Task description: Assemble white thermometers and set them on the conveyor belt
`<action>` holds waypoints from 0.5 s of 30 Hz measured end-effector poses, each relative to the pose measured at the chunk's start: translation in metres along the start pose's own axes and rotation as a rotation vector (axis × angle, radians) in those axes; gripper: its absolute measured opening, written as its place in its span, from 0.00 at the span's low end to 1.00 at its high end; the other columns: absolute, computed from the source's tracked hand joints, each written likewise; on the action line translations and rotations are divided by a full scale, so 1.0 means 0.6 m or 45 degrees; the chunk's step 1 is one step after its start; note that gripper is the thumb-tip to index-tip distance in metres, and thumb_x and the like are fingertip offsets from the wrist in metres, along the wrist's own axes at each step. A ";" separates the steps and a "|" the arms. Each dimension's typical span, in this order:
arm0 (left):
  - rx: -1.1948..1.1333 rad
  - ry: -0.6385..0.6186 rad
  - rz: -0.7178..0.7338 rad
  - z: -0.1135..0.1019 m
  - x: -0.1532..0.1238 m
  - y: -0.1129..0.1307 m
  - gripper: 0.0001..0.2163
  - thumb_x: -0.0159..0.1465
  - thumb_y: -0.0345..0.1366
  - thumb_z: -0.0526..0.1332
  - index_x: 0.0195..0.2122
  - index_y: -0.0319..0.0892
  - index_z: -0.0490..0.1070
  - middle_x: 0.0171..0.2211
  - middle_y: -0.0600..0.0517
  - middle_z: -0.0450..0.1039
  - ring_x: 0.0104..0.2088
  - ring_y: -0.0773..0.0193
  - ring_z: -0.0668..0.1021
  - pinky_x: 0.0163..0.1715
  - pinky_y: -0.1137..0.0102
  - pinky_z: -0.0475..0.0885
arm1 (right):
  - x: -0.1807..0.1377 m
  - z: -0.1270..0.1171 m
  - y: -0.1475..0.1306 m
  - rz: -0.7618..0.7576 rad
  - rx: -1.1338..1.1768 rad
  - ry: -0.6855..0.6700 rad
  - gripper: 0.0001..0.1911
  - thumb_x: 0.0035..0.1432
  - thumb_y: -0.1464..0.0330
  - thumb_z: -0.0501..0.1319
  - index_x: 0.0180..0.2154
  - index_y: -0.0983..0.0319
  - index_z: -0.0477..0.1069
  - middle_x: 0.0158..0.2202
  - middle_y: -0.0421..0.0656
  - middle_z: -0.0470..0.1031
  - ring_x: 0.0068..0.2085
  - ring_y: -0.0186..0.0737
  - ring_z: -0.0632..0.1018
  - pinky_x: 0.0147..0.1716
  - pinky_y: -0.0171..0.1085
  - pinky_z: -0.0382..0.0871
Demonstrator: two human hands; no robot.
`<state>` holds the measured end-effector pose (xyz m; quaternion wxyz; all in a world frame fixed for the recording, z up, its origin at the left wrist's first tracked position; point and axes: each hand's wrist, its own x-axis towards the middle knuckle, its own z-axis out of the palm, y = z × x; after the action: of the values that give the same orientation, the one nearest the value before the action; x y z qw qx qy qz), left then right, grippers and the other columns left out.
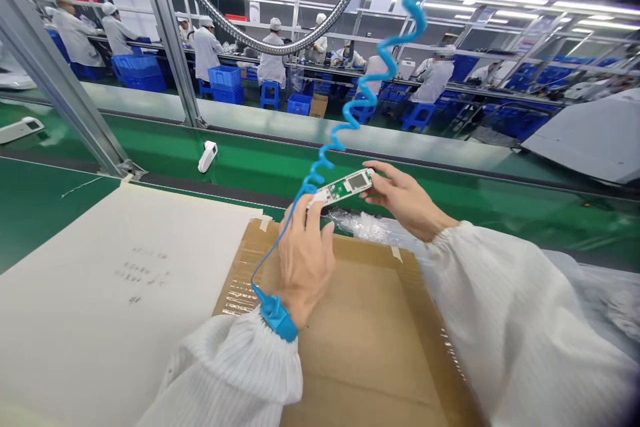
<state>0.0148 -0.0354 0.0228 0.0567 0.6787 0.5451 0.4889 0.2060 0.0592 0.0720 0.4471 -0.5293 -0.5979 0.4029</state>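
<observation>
Between my two hands, above the far edge of a cardboard sheet (370, 320), is an open white device housing with a green circuit board (343, 189) and a small grey screen in it. My right hand (403, 197) pinches its right end between thumb and fingers. At the left end, the fingers of my left hand (307, 257) are closed on it, their tips partly hidden. A blue wrist strap (279, 317) sits on my left wrist, and its coiled blue cord (367, 83) rises past the device.
A green conveyor belt (270, 163) runs across behind the bench, carrying a white handheld device (207, 157) and another white device (23, 129). Crumpled clear plastic (367, 225) lies behind the cardboard. White paper (115, 307) covers the left. A metal post (170, 33) stands ahead; people in white work beyond.
</observation>
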 end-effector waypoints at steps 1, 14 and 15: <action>-0.014 0.032 0.007 -0.003 0.002 0.004 0.17 0.68 0.35 0.56 0.58 0.37 0.65 0.62 0.40 0.64 0.62 0.49 0.65 0.62 0.54 0.61 | -0.027 -0.002 -0.012 -0.004 0.029 -0.088 0.24 0.59 0.53 0.63 0.54 0.54 0.70 0.36 0.41 0.78 0.35 0.38 0.78 0.40 0.40 0.74; -0.311 -0.708 -0.222 -0.012 -0.005 0.014 0.12 0.66 0.41 0.57 0.45 0.45 0.77 0.36 0.50 0.80 0.37 0.59 0.78 0.39 0.68 0.69 | -0.174 -0.011 0.020 -0.732 -1.007 0.195 0.08 0.66 0.62 0.58 0.40 0.55 0.74 0.46 0.45 0.77 0.44 0.45 0.75 0.43 0.44 0.64; -0.312 -0.707 -0.215 -0.013 -0.006 0.015 0.12 0.67 0.41 0.56 0.45 0.46 0.77 0.37 0.50 0.80 0.37 0.59 0.78 0.39 0.68 0.69 | -0.174 -0.010 0.019 -0.790 -1.132 0.228 0.07 0.67 0.64 0.58 0.38 0.56 0.74 0.44 0.44 0.77 0.42 0.44 0.75 0.43 0.44 0.62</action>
<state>0.0159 -0.0453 0.0303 0.3252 0.7267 0.5001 0.3407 0.2190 -0.0432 0.0513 0.3274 -0.4984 -0.7981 -0.0858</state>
